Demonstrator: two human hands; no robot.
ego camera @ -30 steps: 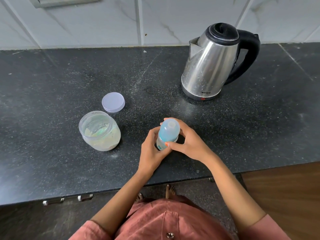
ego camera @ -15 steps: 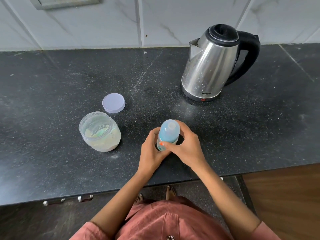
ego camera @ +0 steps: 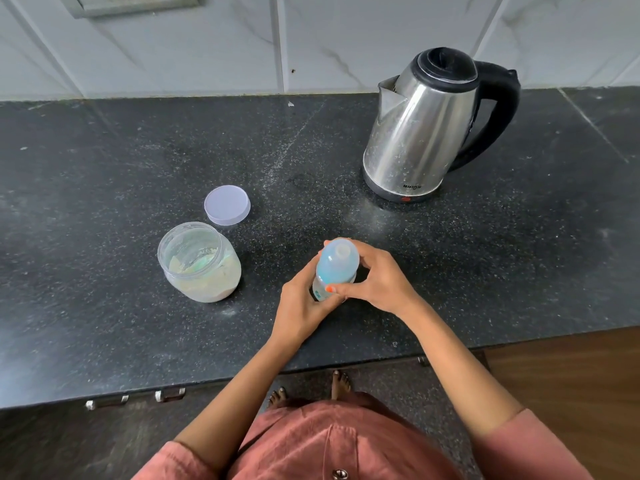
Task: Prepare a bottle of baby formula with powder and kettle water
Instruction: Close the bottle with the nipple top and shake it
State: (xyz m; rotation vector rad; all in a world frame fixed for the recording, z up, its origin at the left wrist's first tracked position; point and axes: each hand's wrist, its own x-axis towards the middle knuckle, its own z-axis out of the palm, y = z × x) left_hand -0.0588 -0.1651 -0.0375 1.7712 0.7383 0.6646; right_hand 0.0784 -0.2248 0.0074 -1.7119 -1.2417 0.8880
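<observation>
Left hand: my left hand (ego camera: pixel 300 306) curls round the lower body of the baby bottle (ego camera: pixel 337 266), steadying it on the bench (ego camera: pixel 104 168).
Right hand: my right hand (ego camera: pixel 377 282) grips the bottle's upper part below the pale blue cap, thumb in front. I judge this a twisting hold, but cannot tell whether it is loosening or tightening.
Bottle: upright between both hands, near the bench's front edge; contents hidden.
Powder jar (ego camera: pixel 199 263): open, near the bottle on its left, not touching; pale powder in the lower part. Left open for scooping, I judge.
Jar lid (ego camera: pixel 227 205): flat, just behind the jar.
Kettle (ego camera: pixel 419 133): steel, lid down, handle turned right, well behind the bottle; placed for my right hand, I judge.
Bench: dark speckled stone with faint pale dusting.
Room: marbled wall tiles (ego camera: pixel 242 39) behind; drawer handles (ego camera: pixel 169 394) below the edge.
</observation>
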